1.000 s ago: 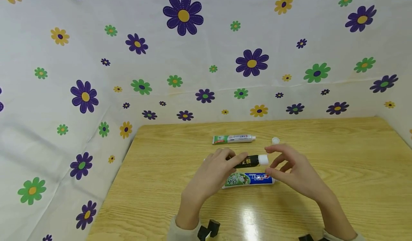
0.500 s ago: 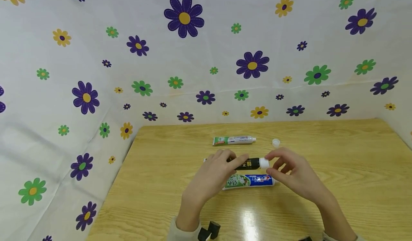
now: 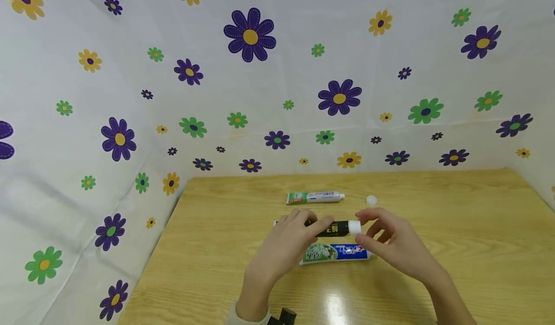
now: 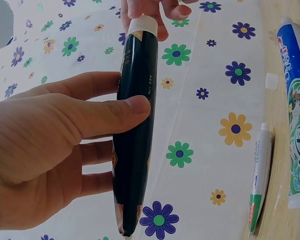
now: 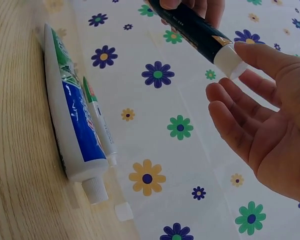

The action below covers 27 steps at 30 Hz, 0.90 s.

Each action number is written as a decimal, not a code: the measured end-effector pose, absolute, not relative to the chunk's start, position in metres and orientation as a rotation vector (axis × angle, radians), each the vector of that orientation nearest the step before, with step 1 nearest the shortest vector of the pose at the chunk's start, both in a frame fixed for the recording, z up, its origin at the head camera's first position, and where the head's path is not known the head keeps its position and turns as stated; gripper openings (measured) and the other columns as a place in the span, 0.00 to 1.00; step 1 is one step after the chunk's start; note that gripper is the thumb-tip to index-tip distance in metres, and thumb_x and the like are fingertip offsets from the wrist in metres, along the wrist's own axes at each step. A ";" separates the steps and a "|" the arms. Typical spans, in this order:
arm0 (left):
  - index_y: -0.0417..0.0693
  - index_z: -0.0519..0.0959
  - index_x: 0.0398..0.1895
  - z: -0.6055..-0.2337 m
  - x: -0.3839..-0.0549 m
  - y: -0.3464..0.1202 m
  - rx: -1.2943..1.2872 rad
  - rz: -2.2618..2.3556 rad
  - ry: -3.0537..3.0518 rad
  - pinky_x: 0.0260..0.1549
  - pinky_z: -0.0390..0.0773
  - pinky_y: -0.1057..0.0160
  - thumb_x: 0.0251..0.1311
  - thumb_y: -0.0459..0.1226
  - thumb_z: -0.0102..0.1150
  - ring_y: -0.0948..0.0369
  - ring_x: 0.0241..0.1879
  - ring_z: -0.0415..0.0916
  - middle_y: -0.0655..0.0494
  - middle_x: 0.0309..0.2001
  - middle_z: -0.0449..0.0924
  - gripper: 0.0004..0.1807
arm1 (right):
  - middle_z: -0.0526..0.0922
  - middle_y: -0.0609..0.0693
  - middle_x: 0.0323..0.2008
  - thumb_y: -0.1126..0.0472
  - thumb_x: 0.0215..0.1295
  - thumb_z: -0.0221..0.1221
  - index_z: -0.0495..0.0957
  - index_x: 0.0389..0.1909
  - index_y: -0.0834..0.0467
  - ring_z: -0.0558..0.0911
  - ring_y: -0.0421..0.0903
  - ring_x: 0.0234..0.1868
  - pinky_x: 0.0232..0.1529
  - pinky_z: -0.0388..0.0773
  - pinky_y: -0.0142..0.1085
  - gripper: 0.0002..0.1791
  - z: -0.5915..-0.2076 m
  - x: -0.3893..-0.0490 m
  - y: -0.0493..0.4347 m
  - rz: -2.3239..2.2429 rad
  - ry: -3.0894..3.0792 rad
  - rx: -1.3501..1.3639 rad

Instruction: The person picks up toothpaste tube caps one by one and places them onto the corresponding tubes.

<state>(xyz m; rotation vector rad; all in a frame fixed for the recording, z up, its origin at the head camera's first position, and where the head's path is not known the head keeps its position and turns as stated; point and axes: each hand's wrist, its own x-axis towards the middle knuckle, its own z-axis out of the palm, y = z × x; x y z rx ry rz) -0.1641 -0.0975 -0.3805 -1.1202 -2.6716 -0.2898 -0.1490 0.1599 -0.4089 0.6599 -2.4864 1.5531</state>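
My left hand [image 3: 282, 248] grips a black toothpaste tube [image 3: 338, 228] around its middle, thumb on the near face. In the left wrist view the tube [image 4: 132, 150] is raised off the table, its cap end pointing away. The white cap [image 3: 354, 227] sits on the tube's right end. My right hand [image 3: 399, 243] pinches that cap between thumb and index finger; in the right wrist view its other fingers spread loosely below the cap [image 5: 230, 62]. Part of the tube is hidden behind my left fingers.
A blue and green toothpaste tube [image 3: 336, 252] lies on the wooden table [image 3: 208, 248] just nearer than the hands. Farther back lie a smaller white and green tube [image 3: 315, 197] and a loose white cap [image 3: 371, 200]. A flowered cloth [image 3: 299, 74] rises behind the table.
The right thumb and index finger have closed in on the black tube's cap. The left hand keeps its grip. The head view has tilted slightly upward.
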 end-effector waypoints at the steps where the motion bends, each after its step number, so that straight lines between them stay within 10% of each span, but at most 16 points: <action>1: 0.67 0.72 0.67 -0.381 -0.164 -0.098 -1.120 -0.287 -2.668 0.45 0.79 0.59 0.63 0.36 0.65 0.60 0.46 0.76 0.58 0.48 0.78 0.30 | 0.82 0.48 0.46 0.65 0.63 0.67 0.77 0.54 0.53 0.81 0.39 0.33 0.30 0.80 0.33 0.19 -0.409 -0.149 0.160 1.548 -2.476 0.676; 27: 0.70 0.71 0.68 -0.381 -0.164 -0.099 -1.085 -0.261 -2.722 0.47 0.79 0.58 0.63 0.38 0.66 0.60 0.48 0.76 0.60 0.48 0.78 0.31 | 0.82 0.49 0.46 0.68 0.61 0.67 0.78 0.53 0.53 0.80 0.37 0.32 0.28 0.79 0.32 0.20 -0.409 -0.148 0.156 1.460 -2.439 0.703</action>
